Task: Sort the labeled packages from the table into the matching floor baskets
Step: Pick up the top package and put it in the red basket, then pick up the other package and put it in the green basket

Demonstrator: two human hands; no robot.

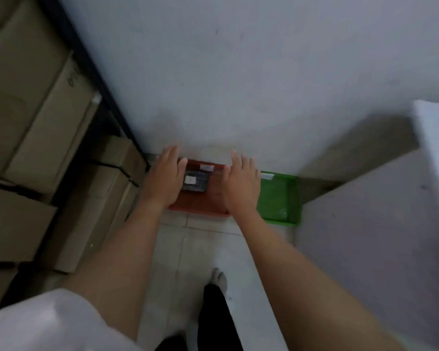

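Hovering both hands over the red basket (200, 211) on the floor, left hand (164, 178) and right hand (241, 184) are spreading their fingers wide, holding nothing. A dark labeled package (195, 182) is lying inside it between them, looking light and flat, probably slick wrap, so I'd be pinching it by the edges.

Package label (190, 179): white, on a dark package in the red basket (200, 210) — no text can be read.
Basket tags: blurred.
Carton marking (72, 76): dark print — illegible.
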